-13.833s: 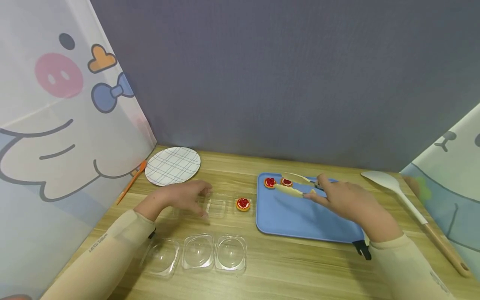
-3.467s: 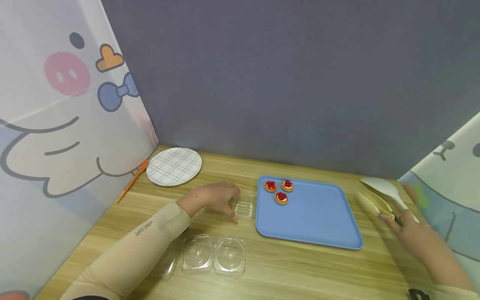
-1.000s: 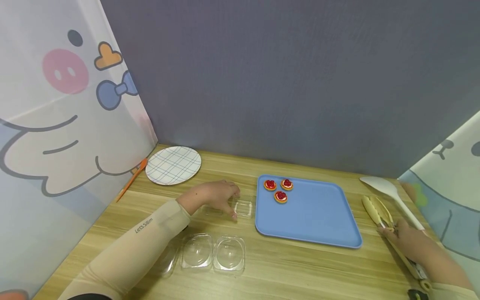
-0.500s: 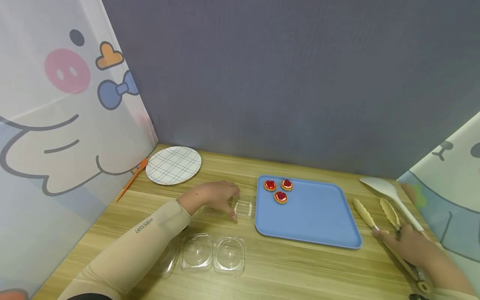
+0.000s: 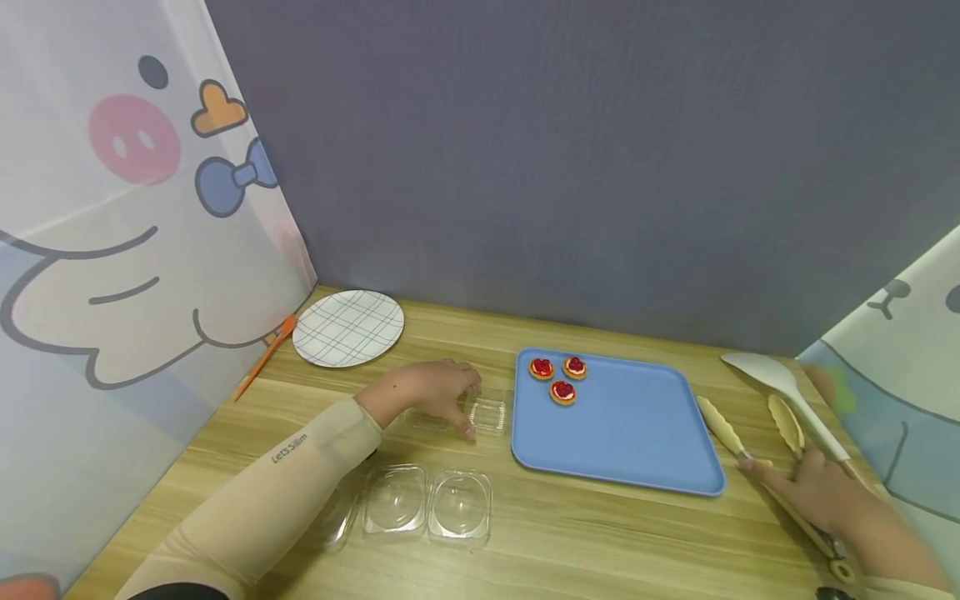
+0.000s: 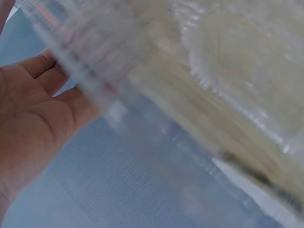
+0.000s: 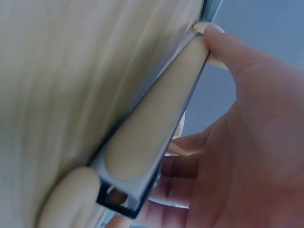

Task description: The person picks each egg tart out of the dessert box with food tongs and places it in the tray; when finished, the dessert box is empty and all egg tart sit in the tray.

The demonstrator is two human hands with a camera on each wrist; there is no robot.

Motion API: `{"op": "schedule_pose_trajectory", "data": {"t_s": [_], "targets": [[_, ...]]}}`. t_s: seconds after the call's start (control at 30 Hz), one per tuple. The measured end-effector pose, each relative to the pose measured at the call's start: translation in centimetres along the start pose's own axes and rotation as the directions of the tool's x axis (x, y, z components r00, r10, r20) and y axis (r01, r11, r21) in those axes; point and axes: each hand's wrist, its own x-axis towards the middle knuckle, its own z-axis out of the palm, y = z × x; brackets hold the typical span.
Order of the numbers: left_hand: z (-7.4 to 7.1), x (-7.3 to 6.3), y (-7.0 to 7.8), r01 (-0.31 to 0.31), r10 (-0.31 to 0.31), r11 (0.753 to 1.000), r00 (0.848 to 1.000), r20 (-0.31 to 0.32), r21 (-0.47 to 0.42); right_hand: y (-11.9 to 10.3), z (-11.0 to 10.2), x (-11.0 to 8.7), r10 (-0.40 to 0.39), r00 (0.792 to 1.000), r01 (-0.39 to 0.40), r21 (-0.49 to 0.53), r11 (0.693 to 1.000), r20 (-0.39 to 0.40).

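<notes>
At the table's middle my left hand (image 5: 438, 393) holds a clear plastic container (image 5: 489, 414), thumb at its near left corner and fingers at the far one. In the left wrist view, blurred clear plastic fills the front, with that hand's fingers partly behind it. Far right, beside the tray, my right hand (image 5: 821, 496) grips cream-tipped tongs (image 5: 723, 425), whose two arms are spread wide. The right wrist view shows the thumb along one tong arm (image 7: 156, 114). Three small red-topped tarts (image 5: 562, 392) sit in the far left part of the blue tray (image 5: 630, 450).
In front of my left hand lie clear domed lids (image 5: 460, 504), one partly hidden by my sleeve. A checked plate (image 5: 348, 327) and an orange-tipped stick (image 5: 264, 358) are at the back left. A long white spatula (image 5: 772, 375) lies beyond the tongs, near the right wall.
One tart has left the container for the tray. My left hand shifted right; my right hand carried the tongs from the tray to the right, where their arms have since spread apart.
</notes>
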Motion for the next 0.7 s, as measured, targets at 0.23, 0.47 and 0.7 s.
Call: {"op": "schedule_pose_trajectory", "data": {"t_s": [0.23,0.47,0.7], "targets": [[0.0,0.0,0.0,0.01,-0.01,1.0,1.0,0.008,0.002,-0.2,0.1,-0.1,0.013,1.0,-0.013,-0.034,0.999,-0.002],[0.1,0.0,0.0,0.019,-0.019,1.0,1.0,-0.001,-0.011,-1.4,-1.1,-1.0,0.027,0.998,-0.026,-0.028,0.999,0.059],[0.1,-0.3,0.1,0.021,-0.021,1.0,1.0,0.008,0.003,-2.8,-1.7,-2.2,0.061,0.998,-0.059,-0.097,0.994,0.019]]}}
